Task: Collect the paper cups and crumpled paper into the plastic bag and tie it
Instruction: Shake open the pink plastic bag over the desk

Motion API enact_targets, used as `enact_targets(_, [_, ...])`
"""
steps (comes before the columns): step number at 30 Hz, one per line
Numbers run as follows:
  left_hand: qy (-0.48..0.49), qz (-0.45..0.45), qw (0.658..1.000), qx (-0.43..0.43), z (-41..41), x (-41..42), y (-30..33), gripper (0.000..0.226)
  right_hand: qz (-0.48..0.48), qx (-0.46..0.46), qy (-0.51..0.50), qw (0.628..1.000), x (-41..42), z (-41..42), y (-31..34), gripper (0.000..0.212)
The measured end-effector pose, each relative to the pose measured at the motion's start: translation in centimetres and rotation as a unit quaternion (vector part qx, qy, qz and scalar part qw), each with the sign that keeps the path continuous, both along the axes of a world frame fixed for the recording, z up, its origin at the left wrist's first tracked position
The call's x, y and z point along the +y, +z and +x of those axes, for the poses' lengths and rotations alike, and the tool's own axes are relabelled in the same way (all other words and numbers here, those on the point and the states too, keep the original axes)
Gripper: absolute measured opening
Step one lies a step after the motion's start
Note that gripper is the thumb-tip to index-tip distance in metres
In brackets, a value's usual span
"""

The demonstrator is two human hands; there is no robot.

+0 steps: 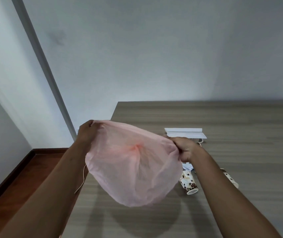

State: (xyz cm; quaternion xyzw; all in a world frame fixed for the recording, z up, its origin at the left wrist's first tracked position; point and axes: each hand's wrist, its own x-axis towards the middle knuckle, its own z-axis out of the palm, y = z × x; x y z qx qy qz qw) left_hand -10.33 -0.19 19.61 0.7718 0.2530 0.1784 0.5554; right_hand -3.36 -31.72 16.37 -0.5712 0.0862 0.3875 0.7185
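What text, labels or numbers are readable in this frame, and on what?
None readable.
Paper cups: brown coffee-bean pattern only, no lettering visible.
Pink plastic bag, gripped by left hand and right hand: plain.
White folded paper on the table: blank as seen.

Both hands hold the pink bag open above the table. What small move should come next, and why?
Probably lower the pink bag beside the nearest paper cup. The left hand and right hand hold its rim stretched in the air, and it looks empty while the cups lie on the table.
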Motion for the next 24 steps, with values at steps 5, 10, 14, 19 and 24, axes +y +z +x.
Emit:
enact_targets(5, [0.011,0.026,0.998,0.058,-0.3,0.4,-1.4,0.026,0.002,0.024,0.036,0.999,1.2,-0.7,-0.1,0.041])
enact_targets(10, [-0.078,0.300,0.951,0.010,-0.6,-2.2,0.0,0.075,0.051,0.028,0.012,0.998,3.5,0.0,0.8,0.025])
enact_targets(14, [-0.242,0.436,0.866,0.017,-0.8,-7.8,-0.3,0.040,0.017,0.003,0.060,0.998,4.6,0.5,1.6,0.031])
enact_targets(19, [-0.113,0.333,0.936,-0.016,0.5,-6.2,-0.7,0.004,-0.030,-0.056,0.186,0.980,2.9,-0.8,2.8,0.027])
enact_targets(24, [-0.085,0.317,0.944,-0.038,1.5,-5.0,0.1,0.003,0.058,-0.031,0.229,0.971,1.2,-1.2,1.5,0.042])
